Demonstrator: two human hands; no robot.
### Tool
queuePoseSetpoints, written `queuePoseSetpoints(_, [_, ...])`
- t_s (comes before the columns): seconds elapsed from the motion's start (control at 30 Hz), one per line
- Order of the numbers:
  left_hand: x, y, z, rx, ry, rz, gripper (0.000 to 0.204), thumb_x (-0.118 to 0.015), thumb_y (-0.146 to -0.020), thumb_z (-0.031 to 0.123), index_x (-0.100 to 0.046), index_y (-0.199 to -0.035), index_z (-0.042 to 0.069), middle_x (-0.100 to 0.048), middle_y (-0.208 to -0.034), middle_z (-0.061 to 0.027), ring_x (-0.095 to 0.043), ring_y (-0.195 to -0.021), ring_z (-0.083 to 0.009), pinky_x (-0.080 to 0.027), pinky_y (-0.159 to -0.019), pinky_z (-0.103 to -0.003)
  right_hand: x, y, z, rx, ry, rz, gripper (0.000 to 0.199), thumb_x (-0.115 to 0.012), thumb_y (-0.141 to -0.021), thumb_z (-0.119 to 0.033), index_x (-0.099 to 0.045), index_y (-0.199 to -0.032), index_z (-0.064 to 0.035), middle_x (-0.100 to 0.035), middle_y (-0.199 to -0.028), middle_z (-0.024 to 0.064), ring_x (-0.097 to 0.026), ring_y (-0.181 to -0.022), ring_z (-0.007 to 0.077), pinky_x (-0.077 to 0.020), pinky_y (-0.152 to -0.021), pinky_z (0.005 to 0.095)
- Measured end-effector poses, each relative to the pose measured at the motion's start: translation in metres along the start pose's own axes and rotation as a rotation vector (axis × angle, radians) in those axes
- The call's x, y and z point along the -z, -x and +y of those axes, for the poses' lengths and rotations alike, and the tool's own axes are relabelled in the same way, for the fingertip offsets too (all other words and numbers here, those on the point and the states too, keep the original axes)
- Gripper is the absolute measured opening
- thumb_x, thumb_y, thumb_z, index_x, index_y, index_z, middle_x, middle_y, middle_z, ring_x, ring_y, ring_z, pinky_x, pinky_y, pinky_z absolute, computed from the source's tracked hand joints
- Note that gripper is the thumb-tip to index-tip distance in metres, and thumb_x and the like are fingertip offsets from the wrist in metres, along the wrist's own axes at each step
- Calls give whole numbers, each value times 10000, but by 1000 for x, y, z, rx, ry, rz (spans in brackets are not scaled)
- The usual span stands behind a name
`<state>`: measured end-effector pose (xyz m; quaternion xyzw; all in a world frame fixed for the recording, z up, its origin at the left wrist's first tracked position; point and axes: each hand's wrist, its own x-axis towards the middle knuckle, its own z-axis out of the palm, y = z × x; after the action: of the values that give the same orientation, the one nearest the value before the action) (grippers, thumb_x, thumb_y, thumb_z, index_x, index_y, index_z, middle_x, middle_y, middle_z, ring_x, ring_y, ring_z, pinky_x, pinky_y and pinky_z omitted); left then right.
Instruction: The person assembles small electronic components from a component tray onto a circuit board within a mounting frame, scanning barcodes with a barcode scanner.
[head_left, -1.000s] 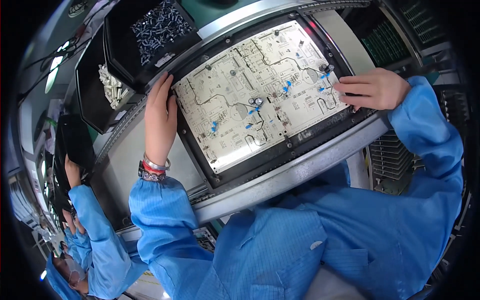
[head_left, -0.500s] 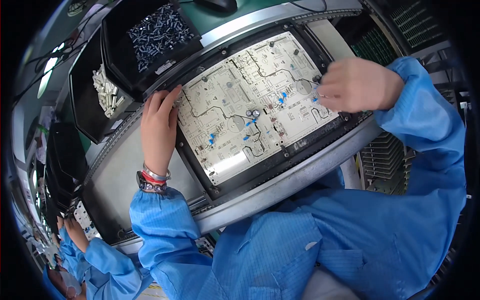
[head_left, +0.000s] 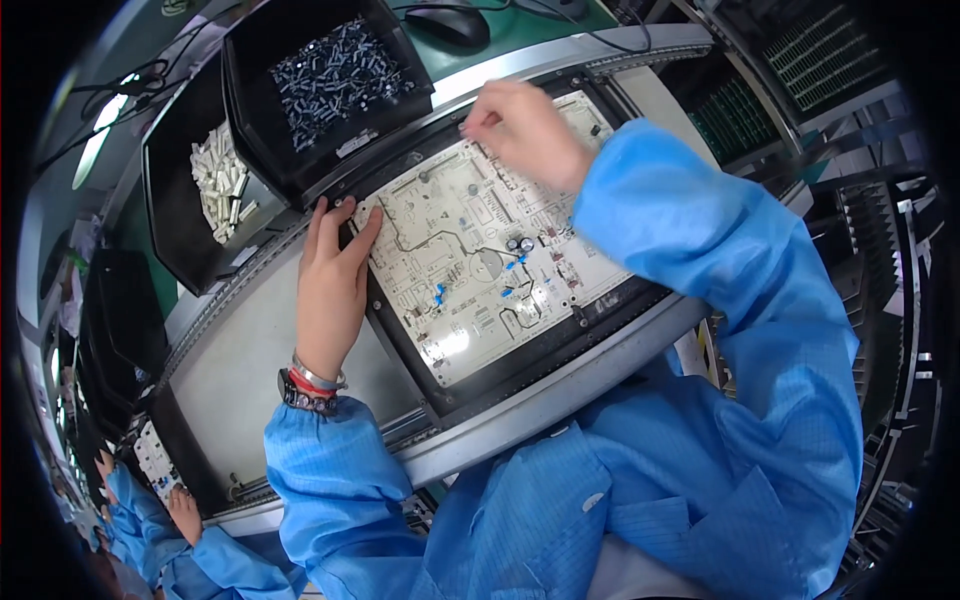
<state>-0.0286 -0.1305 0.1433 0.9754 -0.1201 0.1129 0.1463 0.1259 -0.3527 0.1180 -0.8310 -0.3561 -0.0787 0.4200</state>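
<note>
A pale printed circuit board [head_left: 418, 270] lies in a black carrier frame [head_left: 490, 378] in front of me. It carries small blue disc-shaped parts [head_left: 439, 294] and two round capacitors [head_left: 520, 244]. At the frame's left edge rests my left hand [head_left: 333, 290], fingers spread, with the thumb by the board's upper left corner. Over the board's far edge is my right hand [head_left: 525, 130], its fingers curled and pinched together near the dark bin. Whatever sits between those fingertips is too small or hidden to make out. My right forearm covers the board's right part.
Beyond the frame stands a black bin of small dark cylindrical parts [head_left: 340, 85]; left of it, another holds white oblong parts [head_left: 218, 180]. A metal rail [head_left: 560, 400] runs along the near side. A black mouse [head_left: 447, 22] lies behind. At lower left, a co-worker's hand [head_left: 184, 514] shows.
My right hand has moved left and away from me, from the board's right side to its far edge. My left hand has stayed at the frame's left edge, its fingers shifting slightly.
</note>
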Motion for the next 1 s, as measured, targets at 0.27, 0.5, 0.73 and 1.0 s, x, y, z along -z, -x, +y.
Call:
queuePoseSetpoints(0.27, [15,27,-6,-6,96,8,411,-504,-809,-19,-532,-1202,97,-464,-1229,-144,-390,-1189,-385,-373,-958,-395,43,-6,30,-24,390,212,181,-665,-747,-144,-654,-889,-32,-586,-845,117,-588,-780,265,-472,-689,339])
queuePoseSetpoints(0.5, [38,71,18,399,486,-280,815,-728,-682,124,-289,-1362,26,-563,-1008,-162,-570,-873,-268,-450,-799,-346,83,27,75,-98,446,106,160,-668,-746,-78,-667,-903,-53,-571,-838,82,-575,-780,218,-463,-695,301])
queuePoseSetpoints(0.73, [25,64,38,390,652,-283,959,-760,-633,56,-177,-1392,10,-538,-1089,-207,-584,-907,-277,-484,-765,-329,69,16,48,-386,578,52,137,-664,-746,-158,-625,-799,-38,-588,-781,126,-584,-783,289,-471,-696,361])
queuePoseSetpoints(1.0, [6,67,40,187,617,-219,842,-683,-737,111,-156,-1382,-15,-519,-1045,-255,-513,-934,-392,-412,-850,-388,28,-73,-96,605,457,-105,217,-594,-770,-70,-583,-977,-5,-590,-926,127,-584,-851,310,-474,-764,397])
